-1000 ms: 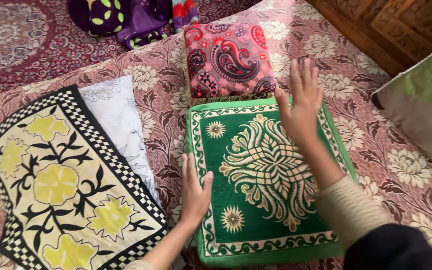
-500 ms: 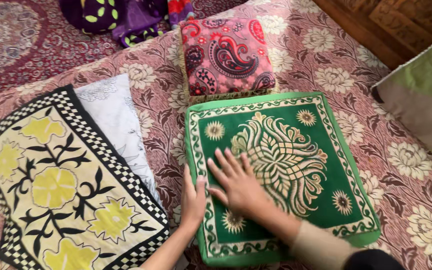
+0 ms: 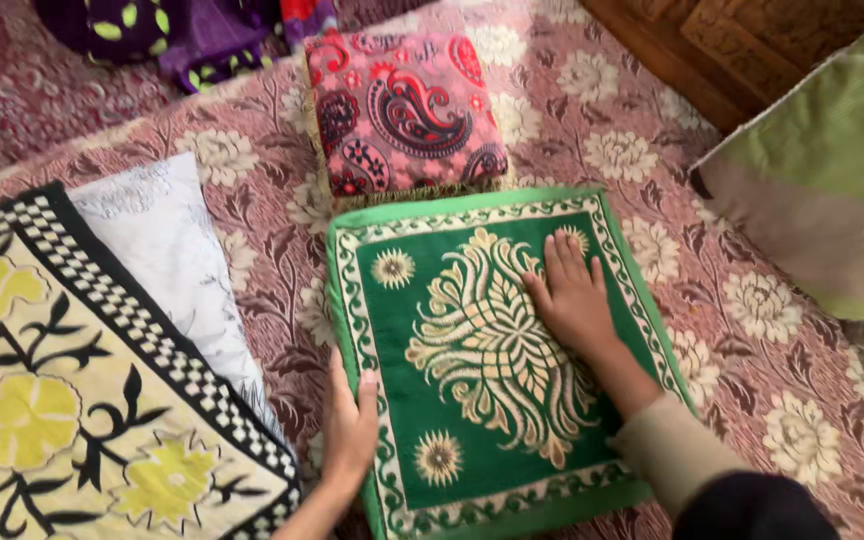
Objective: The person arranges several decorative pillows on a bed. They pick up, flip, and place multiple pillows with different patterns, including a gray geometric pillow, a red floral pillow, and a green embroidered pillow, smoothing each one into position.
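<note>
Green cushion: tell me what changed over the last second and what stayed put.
The right hand came down from above the far edge, swept the near left part, and now lies flat on the green cushion right of centre. Nothing was gripped or released. The left hand stays on its left edge; the pink paisley cushion is unmoved.
</note>
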